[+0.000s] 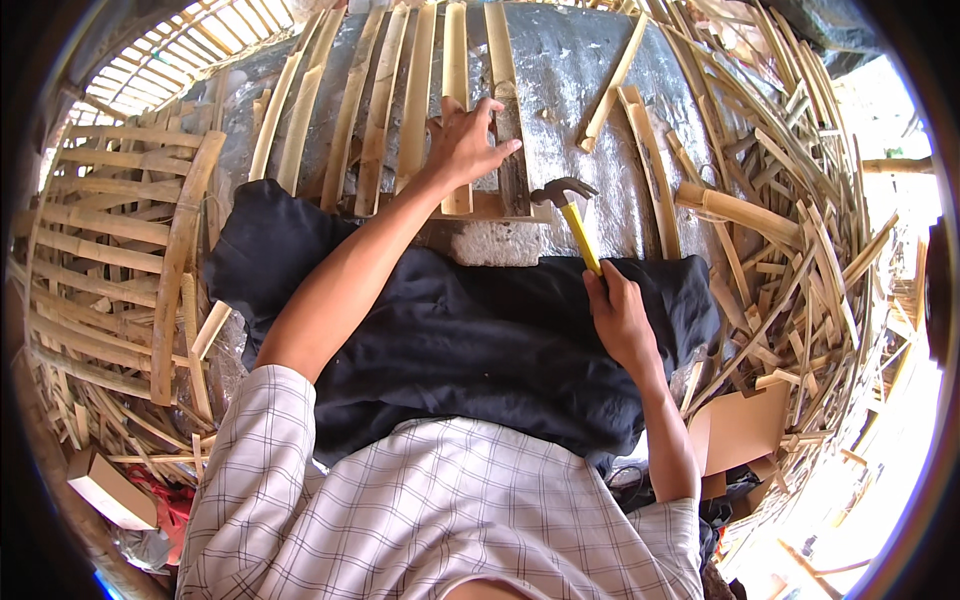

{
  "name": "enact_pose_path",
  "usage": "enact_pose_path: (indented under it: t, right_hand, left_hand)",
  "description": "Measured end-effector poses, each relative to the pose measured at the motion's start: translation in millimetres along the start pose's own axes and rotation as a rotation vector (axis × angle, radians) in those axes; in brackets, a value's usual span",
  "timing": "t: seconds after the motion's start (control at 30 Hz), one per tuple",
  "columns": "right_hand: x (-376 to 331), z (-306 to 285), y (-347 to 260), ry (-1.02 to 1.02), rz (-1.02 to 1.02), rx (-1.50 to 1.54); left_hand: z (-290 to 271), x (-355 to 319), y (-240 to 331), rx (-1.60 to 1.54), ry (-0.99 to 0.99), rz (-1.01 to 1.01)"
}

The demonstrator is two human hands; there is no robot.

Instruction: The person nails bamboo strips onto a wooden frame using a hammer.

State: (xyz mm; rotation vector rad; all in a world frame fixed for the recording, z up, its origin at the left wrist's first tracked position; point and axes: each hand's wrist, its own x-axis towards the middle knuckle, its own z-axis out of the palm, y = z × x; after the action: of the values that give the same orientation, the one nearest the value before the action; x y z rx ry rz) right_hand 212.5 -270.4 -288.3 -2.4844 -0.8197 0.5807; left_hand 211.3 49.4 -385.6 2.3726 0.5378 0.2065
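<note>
Hammer [577, 222] right of centre, long axis slanting head-first to upper left, right grip [622, 315] wrapped round its handle [586, 245], left grip [462, 145] spread over bamboo strips [415, 110].

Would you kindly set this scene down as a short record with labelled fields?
Left hand: fingers spread over the bamboo strips; firm contact unclear
Right hand: grips the yellow handle of a claw hammer
Lap: black cloth
Left side: slatted bamboo panel
Right side: heaped bamboo pieces, cardboard
Clothing: checked shirt
</note>
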Motion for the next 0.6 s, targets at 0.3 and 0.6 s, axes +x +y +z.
enact_pose_path:
  t: [0.3, 0.6]
  right_hand:
    - [-4, -14, -13, 0.034, -0.088, -0.044]
    - [0, -31, -34, 0.061, -0.205, -0.137]
  left_hand:
    - [3, -3, 0, 0.281, 0.027, 0.205]
    - [12, -10, -10, 0.371, 0.041, 0.294]
